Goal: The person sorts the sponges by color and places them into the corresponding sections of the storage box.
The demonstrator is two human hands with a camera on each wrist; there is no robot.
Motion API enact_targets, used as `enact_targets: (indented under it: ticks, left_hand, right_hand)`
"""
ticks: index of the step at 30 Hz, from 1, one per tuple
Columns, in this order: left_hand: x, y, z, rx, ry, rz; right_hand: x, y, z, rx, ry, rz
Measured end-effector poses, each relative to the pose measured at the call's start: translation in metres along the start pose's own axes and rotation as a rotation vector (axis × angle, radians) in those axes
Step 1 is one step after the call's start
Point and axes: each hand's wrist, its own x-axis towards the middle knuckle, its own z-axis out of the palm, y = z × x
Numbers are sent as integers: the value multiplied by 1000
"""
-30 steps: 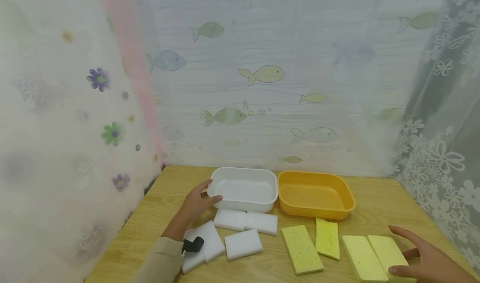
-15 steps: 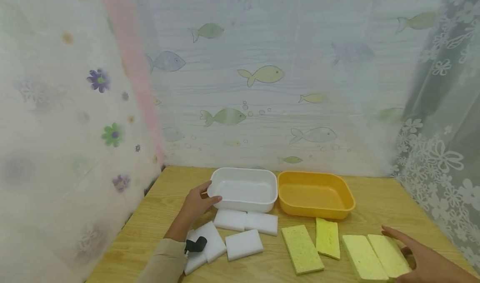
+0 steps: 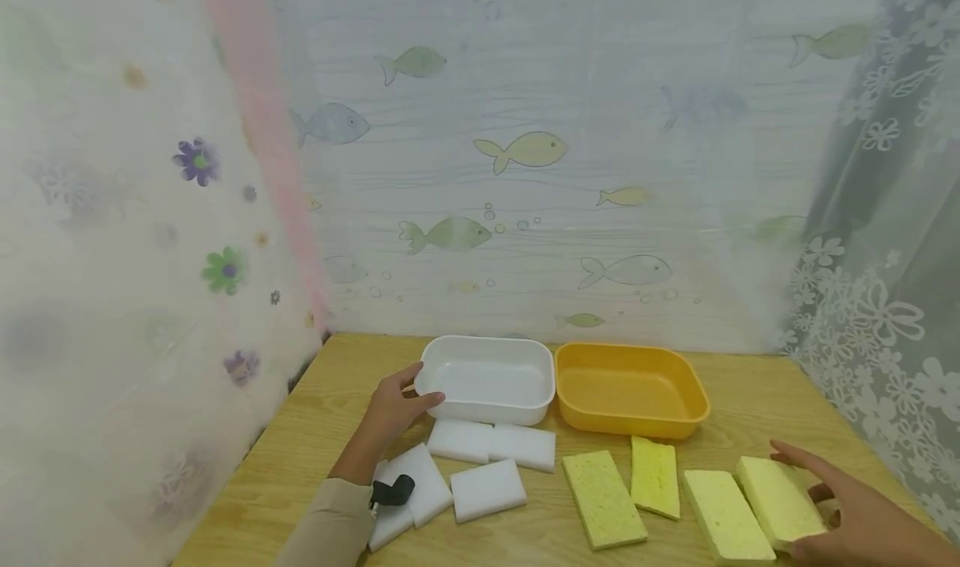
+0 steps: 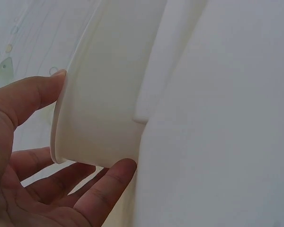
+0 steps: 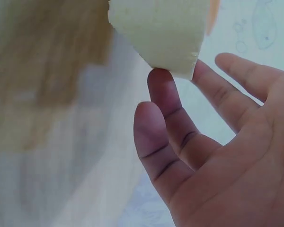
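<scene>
My left hand [image 3: 392, 407] holds the left end of a white plastic tub [image 3: 480, 415]. In the left wrist view, one digit touches the tub's rim [image 4: 61, 101] and another fingertip presses its wall. At the far right, my right hand [image 3: 855, 509] grips a pale yellow sponge [image 3: 780, 500] by its right side, and the sponge is tilted up. The right wrist view shows that sponge [image 5: 158, 35] between the fingers, its far part out of frame. A matching sponge [image 3: 727, 515] lies flat just left of it.
An orange tub [image 3: 633, 425] stands against the white tub's right side. Several white melamine sponges [image 3: 488, 490] lie before the white tub, some overlapping near the left sleeve [image 3: 330, 517]. Two more yellow sponges, one thick [image 3: 603, 500] and one thin [image 3: 655, 477], lie before the orange tub.
My right hand has closed in on the rightmost yellow sponge and raised it slightly, tilting it away from its neighbour. The left hand stays at the white tub.
</scene>
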Motion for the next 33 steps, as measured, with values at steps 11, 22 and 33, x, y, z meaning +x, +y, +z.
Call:
enact_targets:
  ticks: [11, 22, 33]
  left_hand:
    - [0, 0, -1, 3, 15, -6]
    - [1, -5, 2, -26, 12, 3]
    - [1, -2, 2, -32, 7, -11]
  right_hand:
    - [16, -42, -1, -97, 173, -112]
    - [48, -101, 2, -140, 192, -174]
    - [91, -142, 15, -140, 224, -297]
